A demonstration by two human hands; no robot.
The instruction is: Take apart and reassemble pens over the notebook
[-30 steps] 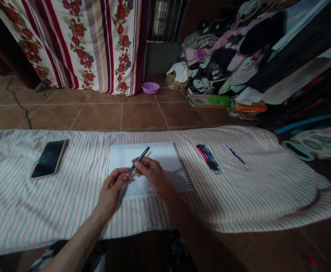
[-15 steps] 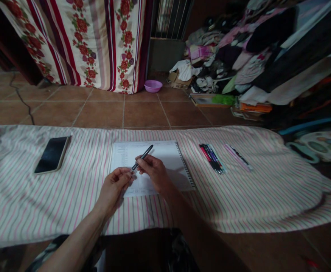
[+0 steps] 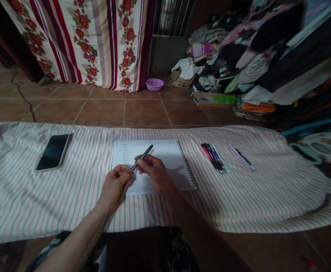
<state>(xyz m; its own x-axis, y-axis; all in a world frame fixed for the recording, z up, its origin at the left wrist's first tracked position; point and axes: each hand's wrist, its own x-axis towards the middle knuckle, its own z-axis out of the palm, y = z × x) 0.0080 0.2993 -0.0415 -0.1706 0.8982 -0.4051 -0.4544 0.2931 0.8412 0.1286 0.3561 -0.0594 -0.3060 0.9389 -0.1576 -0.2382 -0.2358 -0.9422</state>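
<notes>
A dark pen (image 3: 146,152) slants over the open spiral notebook (image 3: 169,151), its upper end pointing up and to the right. My right hand (image 3: 154,170) pinches the pen around its middle. At the pen's lower end, the fingertips of my left hand (image 3: 116,184) are closed on it, and they hide the tip. The notebook lies flat, with its wire binding along the right edge. Faint print shows along its left side and edges; the rest of the page looks plain white.
Left on the striped cloth (image 3: 77,204) lies a phone (image 3: 53,152). To the right are several pens (image 3: 214,158) side by side, then a pink pen and a dark one (image 3: 240,157). Beyond on the tiled floor stand a purple basin (image 3: 154,85) and a heap of clothes (image 3: 227,56).
The whole view has shifted slightly. Both hands keep nearly the same hold on the pen, and the things on the cloth stay in place.
</notes>
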